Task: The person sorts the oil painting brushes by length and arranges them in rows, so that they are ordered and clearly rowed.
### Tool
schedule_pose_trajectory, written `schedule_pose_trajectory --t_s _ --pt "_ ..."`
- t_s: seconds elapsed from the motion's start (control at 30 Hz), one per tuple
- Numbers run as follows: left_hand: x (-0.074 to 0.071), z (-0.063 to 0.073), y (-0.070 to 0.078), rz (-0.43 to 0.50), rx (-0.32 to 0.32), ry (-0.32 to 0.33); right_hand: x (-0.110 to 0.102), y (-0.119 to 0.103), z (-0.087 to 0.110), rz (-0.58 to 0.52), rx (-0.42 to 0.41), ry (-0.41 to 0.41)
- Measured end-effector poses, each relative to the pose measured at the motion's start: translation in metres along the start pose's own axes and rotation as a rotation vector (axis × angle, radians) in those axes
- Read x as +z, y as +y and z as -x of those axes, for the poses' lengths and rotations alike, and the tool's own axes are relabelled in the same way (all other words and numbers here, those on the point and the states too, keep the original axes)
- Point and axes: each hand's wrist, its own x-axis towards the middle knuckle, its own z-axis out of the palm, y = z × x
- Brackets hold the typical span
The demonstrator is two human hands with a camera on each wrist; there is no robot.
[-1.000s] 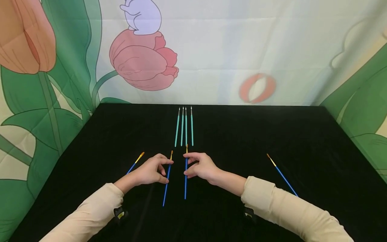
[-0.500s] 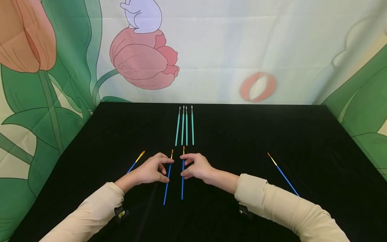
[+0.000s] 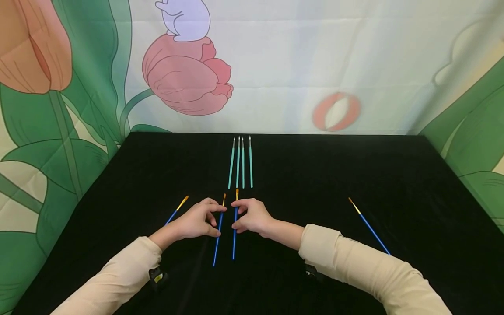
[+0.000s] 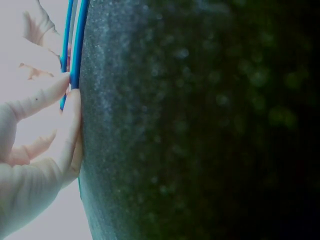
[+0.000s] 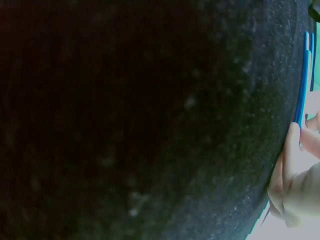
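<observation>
In the head view my left hand (image 3: 198, 220) holds a blue paintbrush (image 3: 217, 248) with thumb and fingertips on its handle. My right hand (image 3: 253, 216) holds another blue paintbrush (image 3: 234, 245) the same way, a narrow gap to its right. Both brushes point away from me, their orange bristles at the far end. The left wrist view shows the thumb and fingers of the left hand (image 4: 37, 145) at a blue handle (image 4: 80, 42), a second blue handle close behind. At the right wrist view's edge, the right hand (image 5: 300, 170) touches its blue handle (image 5: 303, 85).
Several turquoise paintbrushes (image 3: 238, 168) lie side by side beyond the hands on the black cloth (image 3: 307, 175). One blue paintbrush (image 3: 176, 211) lies partly hidden behind the left hand and arm; another (image 3: 369, 225) lies at the right, its end behind the right sleeve. A printed curtain (image 3: 275, 65) hangs behind.
My right hand has slid leftward with its blue paintbrush, narrowing the gap to the one at my left hand. The left hand has stayed in place.
</observation>
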Motion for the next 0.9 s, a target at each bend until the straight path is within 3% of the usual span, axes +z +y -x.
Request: schedule_pose_trajectory --t_s 0.23,0.4,0.73,0.9 --pt "0.000 -0.001 0.002 -0.010 -0.005 0.010 0.005 -0.001 0.000 0.067 -0.018 0.014" --pt "0.000 -0.001 0.003 -0.003 -0.008 -0.003 0.001 -0.001 0.005 0.047 -0.011 -0.007" --pt "-0.004 -0.001 0.003 0.073 -0.020 -0.043 -0.034 0.004 0.025 0.094 -0.009 -0.122" --pt "-0.007 0.006 0.008 0.021 0.031 -0.035 -0.048 0.009 0.032 0.105 -0.018 -0.196"
